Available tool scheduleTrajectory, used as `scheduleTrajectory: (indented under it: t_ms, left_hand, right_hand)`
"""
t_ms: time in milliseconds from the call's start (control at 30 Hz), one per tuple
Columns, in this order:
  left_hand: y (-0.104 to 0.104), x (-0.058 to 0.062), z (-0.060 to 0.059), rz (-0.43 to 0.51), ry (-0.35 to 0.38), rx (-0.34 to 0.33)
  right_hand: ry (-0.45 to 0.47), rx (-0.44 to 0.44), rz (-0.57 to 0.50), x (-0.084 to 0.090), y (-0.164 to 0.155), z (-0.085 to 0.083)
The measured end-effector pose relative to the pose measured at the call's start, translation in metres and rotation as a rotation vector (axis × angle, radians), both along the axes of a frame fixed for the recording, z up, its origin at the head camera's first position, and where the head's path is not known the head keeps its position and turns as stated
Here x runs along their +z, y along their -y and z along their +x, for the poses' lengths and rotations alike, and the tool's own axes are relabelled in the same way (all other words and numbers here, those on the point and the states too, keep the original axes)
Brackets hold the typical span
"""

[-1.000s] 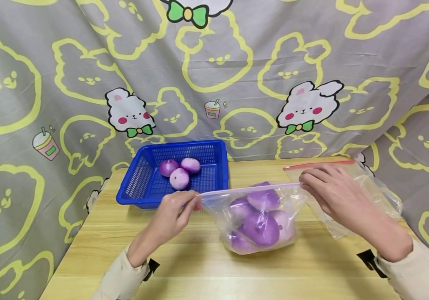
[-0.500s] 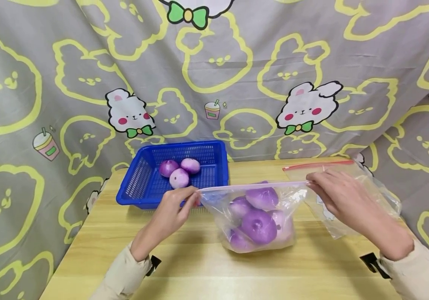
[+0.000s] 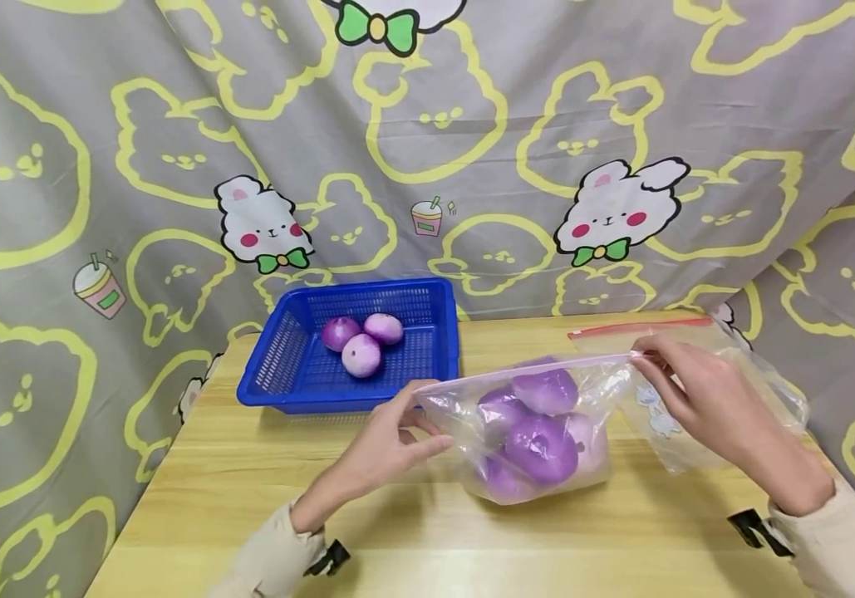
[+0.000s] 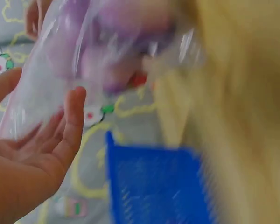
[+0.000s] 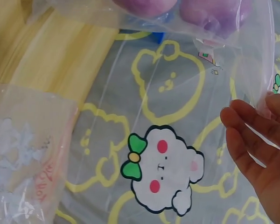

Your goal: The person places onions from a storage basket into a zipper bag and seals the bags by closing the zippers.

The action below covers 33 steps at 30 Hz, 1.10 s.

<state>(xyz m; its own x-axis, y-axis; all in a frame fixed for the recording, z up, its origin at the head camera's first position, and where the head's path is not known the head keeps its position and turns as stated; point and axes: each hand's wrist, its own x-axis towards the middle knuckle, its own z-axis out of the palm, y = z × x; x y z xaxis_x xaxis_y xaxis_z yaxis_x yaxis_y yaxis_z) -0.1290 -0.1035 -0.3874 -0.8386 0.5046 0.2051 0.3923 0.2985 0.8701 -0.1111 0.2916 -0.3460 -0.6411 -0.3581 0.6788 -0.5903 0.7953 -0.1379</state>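
So there's a clear zip bag (image 3: 539, 432) sitting on the yellow wooden table (image 3: 397, 531), a bit right of the middle, stuffed with several purple onions (image 3: 539, 448), and it's leaning a little with its top seal strip stretched out between the two hands. The right hand (image 3: 704, 399) has the right end of that strip pinched between thumb and fingertips, with the arm coming in from the lower right in a cream sleeve (image 3: 831, 548). In the right wrist view you mostly see the palm and the plastic running up to the fingers (image 5: 252, 126), but the pinch itself is cut off at the edge there. The left hand (image 3: 390, 444) is at the bag's left end with its fingers fairly straight and spread; the thumb lies along the bag's lower left side and the other fingers reach up near the corner of the strip, so it looks more like touching than gripping. The left wrist view is blurry but backs that up: an open palm with the plastic lying against the fingers (image 4: 70, 126). Behind the left hand, just apart from the bag, is a blue plastic basket (image 3: 285, 365) with three more onions (image 3: 361, 340) bunched together at the back. A second, flat zip bag (image 3: 741, 382) with a red strip lies on the table behind and under the right hand. All around the table hangs a grey curtain (image 3: 472, 166) with yellow bunny outlines and white cartoon rabbits.
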Motion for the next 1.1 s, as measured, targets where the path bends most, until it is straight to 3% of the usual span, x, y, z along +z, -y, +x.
scheduleTrajectory:
  t_ms: [100,233,367,533,667,733,867,1100]
  left_hand:
    - [-0.011,-0.007,0.001,0.068,0.11,0.029]
    - [-0.022,-0.01,-0.002,0.174,0.081,0.067]
    - [-0.029,-0.008,-0.009,0.249,0.04,0.096]
    - [-0.042,-0.005,-0.024,0.322,0.037,0.173]
    - [-0.061,-0.004,-0.037,0.379,0.046,0.213]
    - [-0.071,-0.003,-0.044,0.399,0.043,0.231]
    - [-0.091,-0.007,-0.054,0.46,0.052,0.271]
    - [-0.126,-0.029,-0.064,0.588,0.155,0.369]
  right_hand:
    - [0.053,-0.033,-0.017,-0.003,-0.002,-0.001]
    - [0.155,-0.092,-0.076,-0.007,-0.009,-0.004]
    - [0.307,-0.148,-0.109,-0.024,-0.027,-0.016]
    - [0.614,-0.229,0.07,-0.066,-0.057,-0.028]
    - [0.796,-0.277,0.215,-0.097,-0.071,-0.02]
    - [0.788,-0.274,0.233,-0.107,-0.076,-0.015]
    - [0.68,-0.279,0.228,-0.116,-0.082,-0.008]
    - [0.638,-0.427,0.131,-0.095,-0.106,-0.001]
